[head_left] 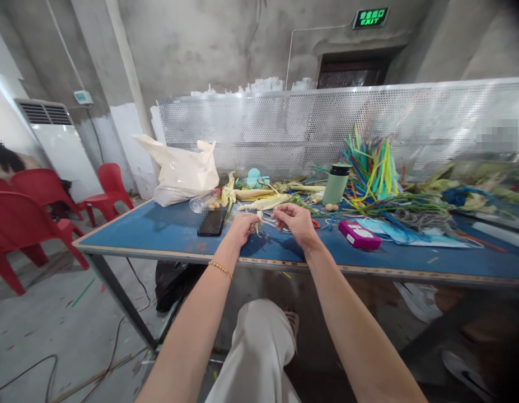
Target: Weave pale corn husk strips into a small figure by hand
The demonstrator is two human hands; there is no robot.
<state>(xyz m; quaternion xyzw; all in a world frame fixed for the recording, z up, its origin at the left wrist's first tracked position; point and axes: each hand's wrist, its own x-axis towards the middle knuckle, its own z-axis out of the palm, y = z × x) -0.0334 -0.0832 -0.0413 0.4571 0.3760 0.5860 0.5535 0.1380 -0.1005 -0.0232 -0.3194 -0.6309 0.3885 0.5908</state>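
Observation:
Above the blue table's front edge, my left hand (244, 226) is closed in a pinch on a small pale piece of corn husk (259, 225), whose narrow end hangs down. Just to its right, my right hand (293, 221) has its thumb and fingertips pressed together. Whatever those fingertips hold, if anything, is too small to make out. Behind the hands lie pale corn husks (265, 202). A black phone (211, 223) rests left of my left hand, and something red with a loop (315, 224) shows beside my right hand.
A white plastic bag (186, 173) and a clear bottle (204, 201) are at the back left. Further right are a green flask (336, 186), a bundle of coloured strips (374, 168), a purple box (360, 235) and tangled cords (427, 215). Red chairs (41, 193) stand left.

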